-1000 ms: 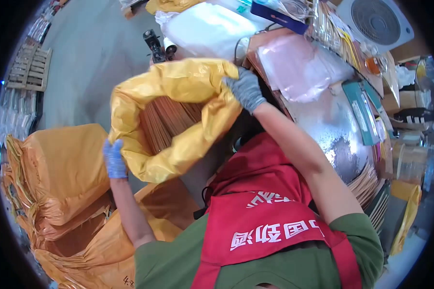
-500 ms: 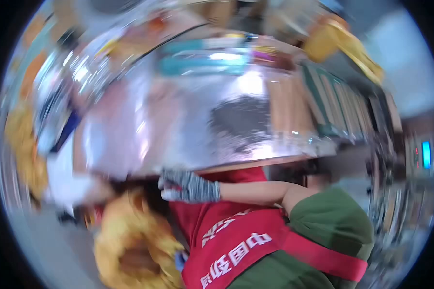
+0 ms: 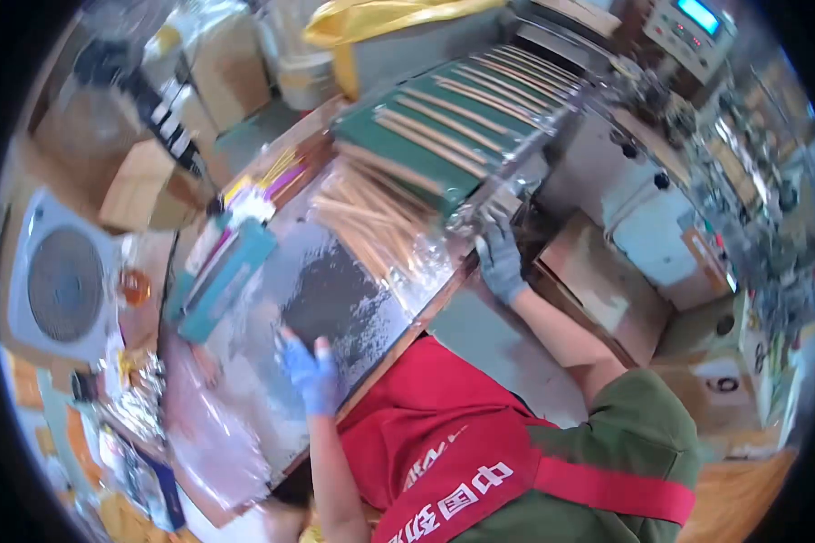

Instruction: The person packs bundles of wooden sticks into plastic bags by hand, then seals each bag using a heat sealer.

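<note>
My left hand, in a blue glove, hovers low over the metal-topped table with fingers apart and nothing in them. In a grey glove, my right hand reaches to the near corner of the conveyor, fingers stretched out along its metal end. Clear-wrapped wooden sticks, like chopsticks, lie in a loose pile on the table between my hands, at the belt's end. More sticks rest in spaced rows across the green conveyor belt.
A teal box stands along the table's far side. Clear plastic bags cover its left part. Behind are a fan and a cardboard box. An open carton sits below the conveyor at right, under a control box with a lit display.
The view has swung toward the conveyor. My right hand has gone from the table's front edge to the conveyor corner. My left hand has come up over the table.
</note>
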`<move>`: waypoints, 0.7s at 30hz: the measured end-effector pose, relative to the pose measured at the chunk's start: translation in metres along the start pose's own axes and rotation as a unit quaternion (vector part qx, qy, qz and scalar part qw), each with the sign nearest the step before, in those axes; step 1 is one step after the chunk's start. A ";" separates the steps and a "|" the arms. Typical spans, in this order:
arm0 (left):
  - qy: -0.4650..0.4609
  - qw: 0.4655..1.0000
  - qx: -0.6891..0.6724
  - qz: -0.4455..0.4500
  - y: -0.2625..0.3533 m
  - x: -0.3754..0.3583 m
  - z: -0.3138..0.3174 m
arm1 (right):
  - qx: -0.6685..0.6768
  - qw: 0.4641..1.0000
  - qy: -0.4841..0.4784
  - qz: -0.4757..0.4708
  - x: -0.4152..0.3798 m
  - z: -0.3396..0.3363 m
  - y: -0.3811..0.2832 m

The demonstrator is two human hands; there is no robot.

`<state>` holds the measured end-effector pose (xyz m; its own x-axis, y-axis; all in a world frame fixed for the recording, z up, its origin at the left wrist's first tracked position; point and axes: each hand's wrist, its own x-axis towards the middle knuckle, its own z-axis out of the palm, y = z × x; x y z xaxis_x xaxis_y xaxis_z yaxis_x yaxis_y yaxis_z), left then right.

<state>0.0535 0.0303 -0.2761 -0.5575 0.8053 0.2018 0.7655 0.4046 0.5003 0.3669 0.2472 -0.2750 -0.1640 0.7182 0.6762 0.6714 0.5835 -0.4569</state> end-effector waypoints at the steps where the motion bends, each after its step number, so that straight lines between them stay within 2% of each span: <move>1: -0.019 0.999 0.024 0.018 0.010 0.032 0.025 | 0.007 0.999 -0.035 -0.014 0.006 0.014 0.021; 2: -0.033 0.998 0.048 0.030 0.022 0.063 0.046 | 0.017 0.997 -0.073 -0.034 0.011 0.029 0.039; 3: -0.036 0.999 0.002 0.021 0.041 0.093 0.065 | 0.025 0.998 -0.061 -0.023 0.028 0.027 0.033; 4: -0.036 0.998 -0.046 0.008 0.060 0.119 0.085 | -0.058 0.957 -0.283 0.005 0.060 0.016 0.011; 6: 0.004 0.974 -0.227 0.012 0.080 0.167 0.135 | -0.131 0.869 -0.476 0.021 0.095 0.038 -0.001; 7: 0.025 0.963 -0.268 -0.006 0.088 0.185 0.155 | 0.057 0.935 -0.349 0.024 0.084 0.068 0.002; 8: 0.042 0.950 -0.308 -0.027 0.096 0.192 0.169 | 0.241 0.948 -0.206 0.029 0.070 0.090 -0.005; 9: 0.041 0.940 -0.331 -0.070 0.116 0.179 0.160 | 0.351 0.904 -0.208 0.128 0.064 0.079 -0.046; 10: -0.012 0.889 -0.448 -0.100 0.126 0.162 0.139 | 0.292 0.928 -0.222 0.071 0.051 0.099 -0.059; 11: -0.064 0.819 -0.555 -0.129 0.129 0.139 0.114 | 0.188 0.949 -0.253 -0.026 0.023 0.114 -0.071; 12: -0.082 0.833 -0.534 -0.120 0.117 0.121 0.085 | 0.057 0.952 -0.259 -0.155 -0.010 0.131 -0.079; 13: -0.057 0.859 -0.481 -0.167 0.092 0.095 0.074 | -0.202 0.880 -0.124 -0.411 -0.059 0.165 -0.082; 14: -0.013 0.891 -0.435 -0.131 0.083 0.064 0.050 | 0.068 0.916 -0.332 -0.213 -0.044 0.111 -0.122; 15: 0.005 0.888 -0.423 -0.179 0.072 0.041 0.036 | 0.141 0.895 -0.372 -0.204 -0.036 0.093 -0.134; 17: 0.033 0.850 -0.471 -0.235 0.042 0.001 0.026 | 0.280 0.830 -0.453 -0.168 -0.020 0.057 -0.159; 18: 0.048 0.853 -0.468 -0.227 0.050 -0.002 0.016 | 0.213 0.764 -0.549 -0.265 0.029 0.024 -0.154; 19: 0.063 0.856 -0.465 -0.218 0.059 -0.005 0.006 | 0.140 0.674 -0.634 -0.353 0.062 0.006 -0.142; 20: 0.077 0.853 -0.458 -0.236 0.071 -0.001 0.002 | 0.222 0.766 -0.565 -0.210 0.094 0.012 -0.109; 21: 0.089 0.850 -0.452 -0.255 0.077 0.000 -0.001 | 0.356 0.822 -0.441 -0.054 0.127 0.017 -0.075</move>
<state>0.1120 0.0611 -0.2371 -0.8446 0.5138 -0.1506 -0.1046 0.1175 0.9875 0.2833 0.3010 -0.1650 -0.8659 0.4601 0.1961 0.0770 0.5100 -0.8567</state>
